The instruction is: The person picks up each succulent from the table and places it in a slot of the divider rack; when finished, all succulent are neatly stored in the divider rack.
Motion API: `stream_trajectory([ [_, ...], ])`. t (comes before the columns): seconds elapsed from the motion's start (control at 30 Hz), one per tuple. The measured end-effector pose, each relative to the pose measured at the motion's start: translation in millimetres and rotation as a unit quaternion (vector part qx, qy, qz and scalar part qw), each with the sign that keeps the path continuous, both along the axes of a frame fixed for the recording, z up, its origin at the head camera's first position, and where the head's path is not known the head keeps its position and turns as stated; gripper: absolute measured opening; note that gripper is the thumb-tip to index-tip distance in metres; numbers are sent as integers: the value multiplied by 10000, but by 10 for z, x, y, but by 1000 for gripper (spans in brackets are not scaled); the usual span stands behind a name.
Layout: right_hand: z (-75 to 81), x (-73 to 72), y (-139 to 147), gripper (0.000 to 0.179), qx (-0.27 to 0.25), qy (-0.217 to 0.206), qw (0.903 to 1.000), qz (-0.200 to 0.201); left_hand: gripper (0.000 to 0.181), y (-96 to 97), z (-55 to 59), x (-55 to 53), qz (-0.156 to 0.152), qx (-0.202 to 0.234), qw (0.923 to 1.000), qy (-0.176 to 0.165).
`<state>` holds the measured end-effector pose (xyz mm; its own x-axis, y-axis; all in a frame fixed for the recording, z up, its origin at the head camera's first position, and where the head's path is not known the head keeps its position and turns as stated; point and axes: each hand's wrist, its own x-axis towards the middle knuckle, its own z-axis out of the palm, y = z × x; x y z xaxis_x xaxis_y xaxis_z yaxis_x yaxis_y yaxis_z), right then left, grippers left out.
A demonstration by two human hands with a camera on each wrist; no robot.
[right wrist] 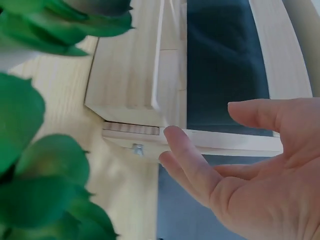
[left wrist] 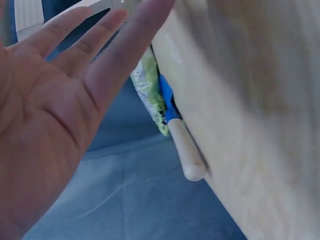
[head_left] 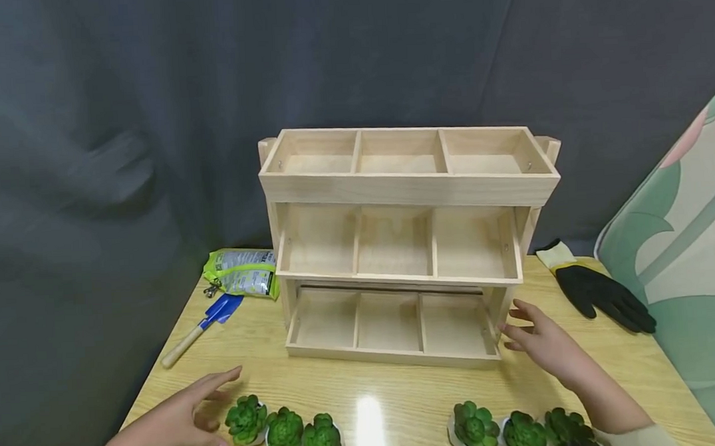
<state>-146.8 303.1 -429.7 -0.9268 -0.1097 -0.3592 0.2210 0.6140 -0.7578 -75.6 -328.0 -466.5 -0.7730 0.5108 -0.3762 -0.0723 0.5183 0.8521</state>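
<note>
A three-tier wooden shelf rack (head_left: 410,192) stands at the middle of the table, each tier split into three compartments that hold nothing. My right hand (head_left: 545,348) is beside its lower right side, fingers loosely spread. In the right wrist view, the fingertips are right at the rack's side leg (right wrist: 230,142). My left hand (head_left: 168,421) hovers at the table's front left with thumb and fingers apart and nothing in its grasp. Just right of it stand three small potted succulents (head_left: 285,434) in a row. Three more potted succulents (head_left: 475,427) line the front right, below my right forearm.
Left of the rack lie a green and silver bag (head_left: 246,273) and a blue trowel (head_left: 186,345) with a wooden handle. A black glove (head_left: 603,295) rests at the right. Dark curtain (head_left: 356,57) hangs behind; a floral-patterned panel (head_left: 694,255) borders the right side.
</note>
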Motion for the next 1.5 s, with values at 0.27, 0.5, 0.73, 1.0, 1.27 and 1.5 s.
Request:
stream_trajectory([
  [0.27, -85, -115, 24, 83, -548, -208, 9982, -127, 99, 13, -122, 70, -73, 410, 9966, -718],
  [0.5, -149, -161, 32, 77, -643, -276, 9974, -169, 98, 84, -125, 71, 200, 547, 9928, -1042],
  [0.73, -204, -179, 15, 77, -556, -365, 9974, -261, 91, 103, -151, 67, 227, 485, 9933, -1020],
  [1.0, -266, -167, 14, 69, -885, -390, 9951, -187, 84, 133, -192, 77, 171, 112, 9982, -571],
  [1.27, -331, -180, 19, 65, -875, -466, 9949, -183, 78, 189, -250, 41, 7, 100, 9991, -405],
  [1.5, -356, -192, 27, 65, -876, -484, 9947, -236, 75, 207, -288, 9, -13, 141, 9991, -404],
])
